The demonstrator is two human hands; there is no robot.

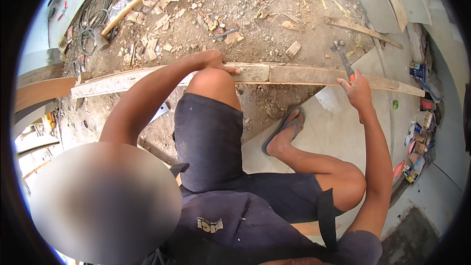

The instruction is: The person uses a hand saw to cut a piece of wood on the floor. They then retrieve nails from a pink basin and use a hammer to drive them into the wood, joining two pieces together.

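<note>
A long wooden beam stretches across in front of me from left to right, with a joint line near its middle. My left hand holds the beam just beyond my raised knee. Its thumb and fingers lie along the wood, though part of the grip is hidden. Raised over the beam's right part, my right hand is closed around the orange grip of a hammer. The hammer's metal head points away from me and is slightly blurred, apart from the beam.
Wood chips litter the dirt ground beyond the beam. A long wooden-handled tool lies at far left by coiled black cable. A loose wood strip lies far right. Boxes and containers line the right wall. My sandalled foot rests on pale flooring.
</note>
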